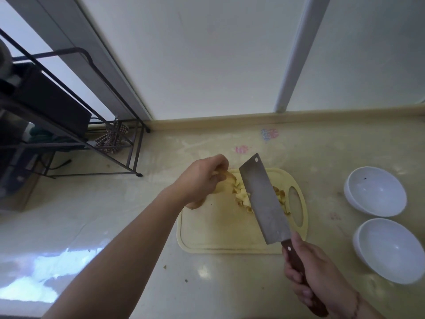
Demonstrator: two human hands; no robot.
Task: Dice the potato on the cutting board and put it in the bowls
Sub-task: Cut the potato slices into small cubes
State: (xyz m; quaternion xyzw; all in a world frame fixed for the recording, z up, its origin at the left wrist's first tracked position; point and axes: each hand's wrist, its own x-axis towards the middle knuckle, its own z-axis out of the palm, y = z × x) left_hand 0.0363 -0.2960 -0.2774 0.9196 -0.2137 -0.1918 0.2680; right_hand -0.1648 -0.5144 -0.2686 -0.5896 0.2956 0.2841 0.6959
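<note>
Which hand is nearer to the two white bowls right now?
Right. The right hand grips the cleaver handle close beside the near bowl. The left hand holds potato at the cutting board's far-left side, away from both bowls.

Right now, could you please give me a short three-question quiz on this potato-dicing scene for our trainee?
1. True or false: both white bowls already hold diced potato.
2. Which hand grips the cleaver? A) left B) right
3. Fill in: the cut potato pieces lie on the ____.

Key:
1. False; the far bowl and near bowl hold no potato.
2. B; the right hand holds the handle, while the left hand holds the uncut potato.
3. Cutting board.
</note>
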